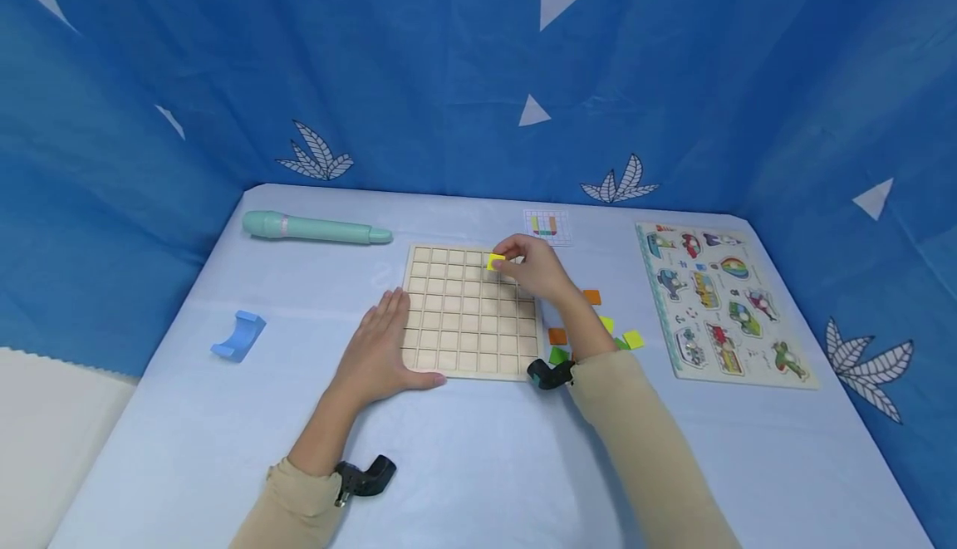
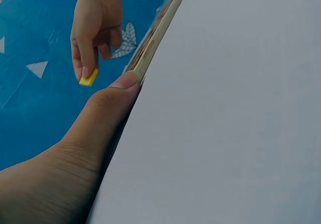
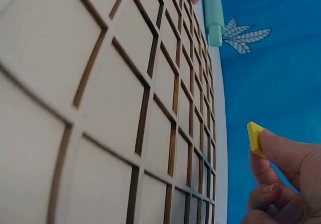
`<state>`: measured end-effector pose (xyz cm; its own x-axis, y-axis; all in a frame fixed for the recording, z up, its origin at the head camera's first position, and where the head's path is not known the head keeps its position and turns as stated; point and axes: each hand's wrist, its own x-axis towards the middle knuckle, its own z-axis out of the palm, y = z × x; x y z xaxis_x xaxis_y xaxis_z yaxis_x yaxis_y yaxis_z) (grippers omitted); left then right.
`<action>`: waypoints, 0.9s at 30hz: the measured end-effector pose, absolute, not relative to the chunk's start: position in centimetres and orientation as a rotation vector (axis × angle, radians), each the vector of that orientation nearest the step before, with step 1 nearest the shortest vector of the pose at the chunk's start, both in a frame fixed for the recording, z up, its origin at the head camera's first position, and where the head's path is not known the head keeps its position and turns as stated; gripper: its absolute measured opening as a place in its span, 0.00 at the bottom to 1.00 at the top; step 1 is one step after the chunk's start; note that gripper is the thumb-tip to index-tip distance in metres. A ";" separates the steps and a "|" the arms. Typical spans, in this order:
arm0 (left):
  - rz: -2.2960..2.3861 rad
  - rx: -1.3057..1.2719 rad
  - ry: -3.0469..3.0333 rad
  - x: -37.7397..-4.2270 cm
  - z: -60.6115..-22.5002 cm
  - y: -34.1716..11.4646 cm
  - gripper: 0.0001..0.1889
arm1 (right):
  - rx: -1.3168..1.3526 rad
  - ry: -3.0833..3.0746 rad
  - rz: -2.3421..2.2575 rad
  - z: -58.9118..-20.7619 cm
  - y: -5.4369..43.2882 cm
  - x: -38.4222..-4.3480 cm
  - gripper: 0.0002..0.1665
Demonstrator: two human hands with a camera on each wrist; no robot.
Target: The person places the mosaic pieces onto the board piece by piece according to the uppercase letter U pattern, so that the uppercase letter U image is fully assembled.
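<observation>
A person's right grip pinches a yellow tile between thumb and fingertip above a wooden grid board on a pale counter. The tile is raised off the wood, over the board's far rows. Beneath the grip, thin ribs divide the board into square compartments, with pale wood floors showing in those in view. Nearer the person and to the left, the left grip lies with fingers straight along the board's left edge, thumb spread and touching its near edge. To the right of the pinching grip and closer in, loose orange, yellow and green tiles lie outside the board, around the right forearm. Just beyond that grip, a card carries a colored U-shaped figure on a printed grid. Well to its right, a picture board bears vehicle figures; whether they sit in recesses cannot be told. A turquoise microphone-shaped object lies beyond the left grip, and a curved blue block to its left.
</observation>
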<state>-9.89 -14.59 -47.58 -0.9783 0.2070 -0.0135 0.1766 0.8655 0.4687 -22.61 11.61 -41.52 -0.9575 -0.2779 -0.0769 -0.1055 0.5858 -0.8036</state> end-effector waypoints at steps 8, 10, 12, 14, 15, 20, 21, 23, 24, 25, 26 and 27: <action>0.764 0.331 2.963 -9.9 -47.4 -14.6 0.78 | -0.331 2.571 -1.333 -42.1 9.9 -23.6 0.08; 0.764 0.334 2.958 -9.9 -47.4 -14.7 0.78 | -0.318 2.553 -1.344 -42.3 9.5 -23.8 0.09; 0.761 0.337 2.959 -9.8 -47.5 -14.7 0.78 | -0.309 2.538 -1.351 -42.5 9.0 -23.9 0.09; 0.751 0.339 2.961 -9.9 -47.6 -14.8 0.78 | -0.295 2.524 -1.358 -42.6 8.6 -24.1 0.09; 0.749 0.340 2.960 -9.9 -47.6 -14.8 0.78 | -0.288 2.520 -1.359 -42.6 8.4 -24.2 0.08; 0.732 0.351 2.965 -9.8 -47.7 -14.9 0.78 | -0.288 2.501 -1.338 -42.7 7.4 -24.3 0.08; 0.732 0.350 2.965 -9.8 -47.6 -14.9 0.78 | -0.293 2.494 -1.337 -42.7 7.2 -24.3 0.09; 0.730 0.349 2.968 -9.7 -47.6 -14.9 0.78 | -0.313 2.484 -1.333 -42.7 6.8 -24.4 0.09; 0.728 0.348 2.968 -9.7 -47.5 -14.9 0.77 | -0.319 2.481 -1.331 -42.8 6.7 -24.4 0.09; 0.727 0.347 2.968 -9.7 -47.5 -14.9 0.77 | -0.324 2.480 -1.330 -42.8 6.5 -24.4 0.09; 0.723 0.346 2.970 -9.7 -47.5 -14.8 0.77 | -0.325 2.483 -1.326 -42.9 6.4 -24.5 0.09; 0.720 0.345 2.969 -9.6 -47.5 -14.8 0.77 | -0.328 2.486 -1.320 -42.9 6.2 -24.5 0.09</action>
<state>-9.64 -14.84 -47.47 -0.9726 0.2323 -0.0120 0.2011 0.8654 0.4590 -24.49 6.18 -42.91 -0.9270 -0.3391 -0.1604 -0.0570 0.5500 -0.8332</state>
